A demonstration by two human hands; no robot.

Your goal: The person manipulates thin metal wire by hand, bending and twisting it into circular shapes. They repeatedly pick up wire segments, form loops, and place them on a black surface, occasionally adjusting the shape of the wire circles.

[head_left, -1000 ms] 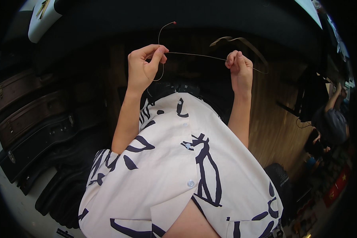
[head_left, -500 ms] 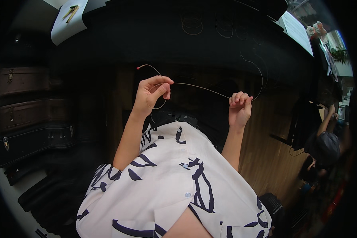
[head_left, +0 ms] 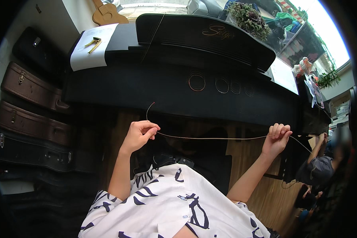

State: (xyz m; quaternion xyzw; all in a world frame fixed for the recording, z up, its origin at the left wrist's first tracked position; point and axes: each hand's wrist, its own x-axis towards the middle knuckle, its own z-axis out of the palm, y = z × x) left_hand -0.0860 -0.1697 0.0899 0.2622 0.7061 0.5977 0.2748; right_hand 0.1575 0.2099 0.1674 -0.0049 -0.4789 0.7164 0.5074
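Observation:
A thin, pale gold guitar string (head_left: 214, 138) runs almost straight between my two hands. My left hand (head_left: 140, 135) pinches it near one end, where a short curved tail with a reddish tip rises above the fingers. Farther right, my right hand (head_left: 276, 141) has its fingers curled shut around the string. The loose length bends down past that hand to the right. Several coiled strings (head_left: 197, 83) lie in a row on the black piano top (head_left: 119, 89), beyond my hands.
A brass-coloured capo-like clamp (head_left: 94, 44) lies on white paper (head_left: 77, 53) at the far left. Instrument cases (head_left: 31, 89) line the left side. The black music stand (head_left: 202, 37) rises at the back. Another person (head_left: 320, 168) is at the far right.
My hands have moved apart, mainly the right one going rightward, drawing the string straighter. The loop by my left hand is gone. The view has tilted up, showing more of the piano.

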